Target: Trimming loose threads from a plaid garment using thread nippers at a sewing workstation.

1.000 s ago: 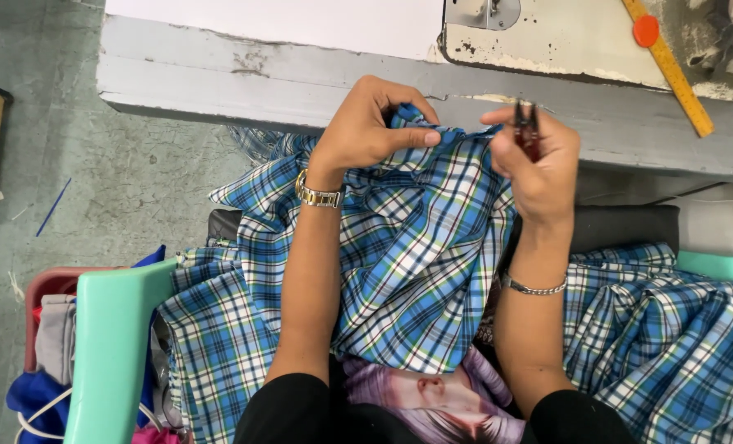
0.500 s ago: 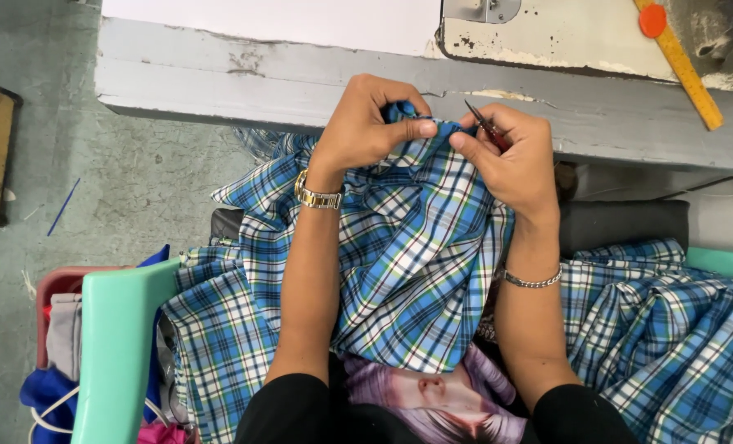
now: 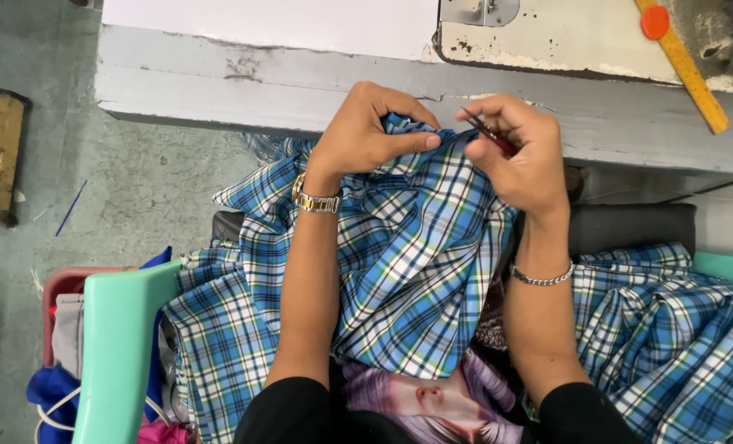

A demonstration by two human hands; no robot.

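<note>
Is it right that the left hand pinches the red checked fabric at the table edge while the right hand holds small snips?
Not quite: the head view shows the fabric is blue checked, not red. The left hand pinches it at the table edge while the right hand holds small snips.

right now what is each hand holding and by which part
The left hand pinches the top edge of the blue plaid fabric. The right hand grips a small dark pointed tool by its rear end; tool type unclear.

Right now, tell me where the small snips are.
In the head view, the small snips sit pinched in the right hand, right of centre, over the blue plaid cloth at the grey table edge.
</note>
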